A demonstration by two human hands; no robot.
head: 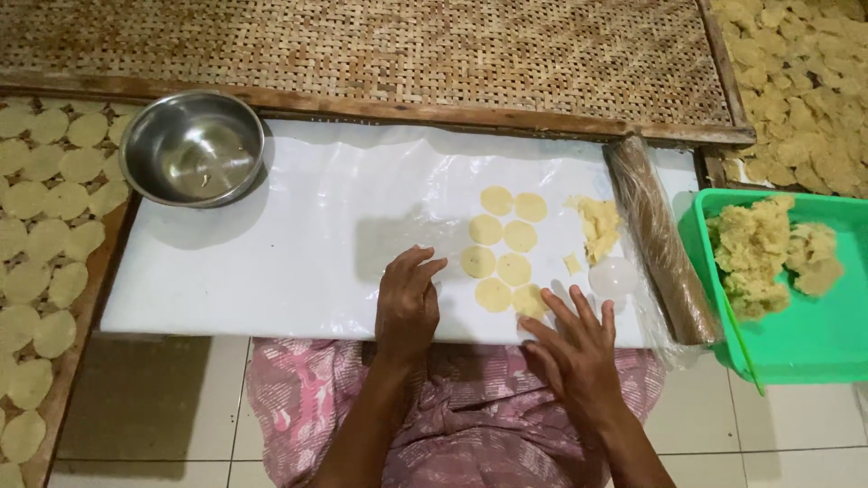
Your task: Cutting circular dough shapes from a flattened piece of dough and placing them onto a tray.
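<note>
The left hand (407, 303) lies flat on the white plastic sheet (271, 253) covering the counter, its grip spread and holding nothing, fingertips pointing to 1 o'clock and stopping just beside the nearest of the dough discs (506, 248). The right hand (574, 348) sits at 4 o'clock from the left one, grip likewise spread and empty, fingers fanned toward 11 o'clock, with the fingertips at the lowest disc of the cluster; whether they touch it I cannot tell. The pale yellow rounds lie in two short rows in the sheet's right half. At 3 o'clock from them sits a lump of dough (597, 226), and below it a small clear round cutter (613, 276). A plastic-wrapped rolling pin (660, 239) lies along the sheet's right edge. A green tub (814, 334) of dough stands at far right. A steel bowl (193, 149) stands at 10 o'clock, and a woven tray (362, 45) lies beyond.
</note>
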